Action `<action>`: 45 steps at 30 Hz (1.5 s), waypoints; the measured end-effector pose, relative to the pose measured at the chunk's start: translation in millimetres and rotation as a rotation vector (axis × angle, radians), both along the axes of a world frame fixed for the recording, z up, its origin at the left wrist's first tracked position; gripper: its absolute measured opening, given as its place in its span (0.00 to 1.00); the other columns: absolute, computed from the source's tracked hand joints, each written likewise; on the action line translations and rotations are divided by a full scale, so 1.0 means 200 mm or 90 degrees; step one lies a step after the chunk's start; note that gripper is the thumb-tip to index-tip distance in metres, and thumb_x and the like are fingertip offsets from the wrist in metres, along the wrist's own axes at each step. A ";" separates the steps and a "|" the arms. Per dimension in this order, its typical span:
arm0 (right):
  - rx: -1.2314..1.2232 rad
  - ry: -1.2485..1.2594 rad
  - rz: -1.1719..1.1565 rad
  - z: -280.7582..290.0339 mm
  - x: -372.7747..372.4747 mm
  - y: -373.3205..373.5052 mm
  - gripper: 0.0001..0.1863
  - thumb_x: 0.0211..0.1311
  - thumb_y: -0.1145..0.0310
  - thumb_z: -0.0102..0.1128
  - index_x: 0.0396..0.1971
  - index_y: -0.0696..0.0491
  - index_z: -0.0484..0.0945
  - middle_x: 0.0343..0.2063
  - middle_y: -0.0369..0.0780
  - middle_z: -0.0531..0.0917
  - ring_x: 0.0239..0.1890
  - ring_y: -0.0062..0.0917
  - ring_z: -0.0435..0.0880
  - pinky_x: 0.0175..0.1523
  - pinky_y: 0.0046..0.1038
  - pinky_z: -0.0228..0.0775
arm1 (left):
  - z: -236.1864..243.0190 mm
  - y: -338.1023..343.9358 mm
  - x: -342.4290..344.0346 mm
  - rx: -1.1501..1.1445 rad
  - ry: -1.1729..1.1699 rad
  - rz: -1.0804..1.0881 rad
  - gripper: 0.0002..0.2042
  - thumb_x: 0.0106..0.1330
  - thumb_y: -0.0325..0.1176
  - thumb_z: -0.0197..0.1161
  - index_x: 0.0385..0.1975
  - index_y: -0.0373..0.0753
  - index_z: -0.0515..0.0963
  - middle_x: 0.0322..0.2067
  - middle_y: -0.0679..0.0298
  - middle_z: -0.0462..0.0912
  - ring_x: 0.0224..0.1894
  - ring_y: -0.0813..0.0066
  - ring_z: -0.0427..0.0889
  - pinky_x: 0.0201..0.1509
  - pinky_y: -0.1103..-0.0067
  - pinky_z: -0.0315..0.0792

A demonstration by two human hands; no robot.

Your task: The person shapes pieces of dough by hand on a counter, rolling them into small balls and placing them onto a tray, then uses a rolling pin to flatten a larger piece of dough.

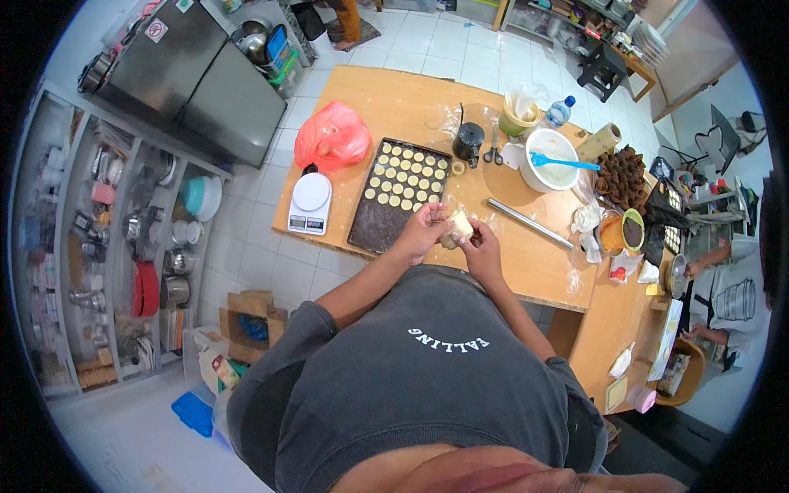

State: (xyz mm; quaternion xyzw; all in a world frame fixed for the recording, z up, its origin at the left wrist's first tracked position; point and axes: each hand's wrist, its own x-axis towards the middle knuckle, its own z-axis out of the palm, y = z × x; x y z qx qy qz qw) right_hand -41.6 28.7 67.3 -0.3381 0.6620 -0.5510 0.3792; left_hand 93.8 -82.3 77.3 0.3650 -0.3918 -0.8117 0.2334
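My left hand (422, 233) and my right hand (483, 251) meet in front of my body at the table's near edge. Between them is a lump of pale dough (458, 227), with the fingers of both hands closed round it. Just left of the hands lies a dark baking tray (376, 232) bearing rows of small round pale dough pieces; its near end is bare. A small ring (458, 168), perhaps a cutter, rests by the tray's right side. To the right of my hands a metal rolling rod (530, 223) lies slantwise on the wooden table (485, 194).
A white digital scale (311, 197) and a red plastic bag (332, 136) stand left of the tray. Farther right are scissors (493, 146), a dark pot (468, 142) and a white bowl (549, 174) with a blue spatula (567, 162). Another person's hand (694, 269) shows at the far right.
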 end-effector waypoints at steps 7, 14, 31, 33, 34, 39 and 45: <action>0.012 0.072 0.026 0.05 -0.06 0.02 0.22 0.58 0.76 0.67 0.52 0.61 0.74 0.49 0.44 0.79 0.47 0.24 0.80 0.49 0.26 0.75 | -0.01 0.06 0.05 -0.050 -0.066 -0.099 0.18 0.72 0.32 0.59 0.57 0.30 0.72 0.49 0.60 0.80 0.48 0.74 0.82 0.46 0.78 0.81; 0.017 -0.075 0.010 0.05 -0.14 0.03 0.17 0.69 0.62 0.58 0.51 0.56 0.73 0.41 0.41 0.80 0.43 0.30 0.81 0.47 0.31 0.75 | 0.05 0.09 -0.01 0.057 0.062 -0.046 0.17 0.75 0.34 0.54 0.58 0.32 0.71 0.48 0.59 0.80 0.47 0.72 0.82 0.50 0.76 0.79; 0.121 -0.732 -0.110 0.21 -0.75 0.33 0.18 0.69 0.47 0.55 0.30 0.47 0.74 0.25 0.39 0.79 0.30 0.32 0.82 0.31 0.30 0.76 | 0.20 0.38 -0.36 0.077 0.014 0.139 0.17 0.74 0.42 0.53 0.57 0.42 0.70 0.43 0.64 0.78 0.46 0.74 0.78 0.46 0.73 0.73; 0.117 -0.747 -0.075 0.07 -0.86 0.36 0.18 0.68 0.48 0.56 0.29 0.47 0.73 0.22 0.38 0.78 0.26 0.30 0.81 0.26 0.29 0.74 | 0.18 0.41 -0.44 0.072 0.014 0.129 0.17 0.74 0.42 0.53 0.57 0.42 0.70 0.43 0.64 0.78 0.46 0.74 0.78 0.46 0.74 0.73; 0.116 -0.762 -0.039 0.04 -0.89 0.37 0.17 0.68 0.49 0.57 0.27 0.46 0.72 0.19 0.37 0.77 0.22 0.29 0.80 0.22 0.28 0.71 | 0.17 0.42 -0.47 0.070 0.014 0.123 0.17 0.74 0.42 0.53 0.57 0.42 0.70 0.43 0.64 0.78 0.46 0.74 0.78 0.46 0.74 0.73; 0.112 -0.715 -0.074 0.01 -0.99 0.45 0.17 0.67 0.51 0.59 0.26 0.46 0.70 0.15 0.36 0.74 0.15 0.26 0.74 0.17 0.27 0.67 | 0.13 0.53 -0.61 0.063 -0.005 0.113 0.18 0.74 0.43 0.54 0.58 0.42 0.70 0.44 0.64 0.78 0.46 0.74 0.78 0.46 0.74 0.73; 0.103 -0.550 -0.098 -0.07 -1.17 0.56 0.16 0.68 0.52 0.59 0.30 0.50 0.73 0.21 0.35 0.75 0.22 0.24 0.76 0.25 0.28 0.69 | 0.05 0.67 -0.75 0.083 -0.036 0.099 0.17 0.74 0.44 0.54 0.57 0.43 0.71 0.44 0.64 0.79 0.45 0.73 0.78 0.46 0.74 0.73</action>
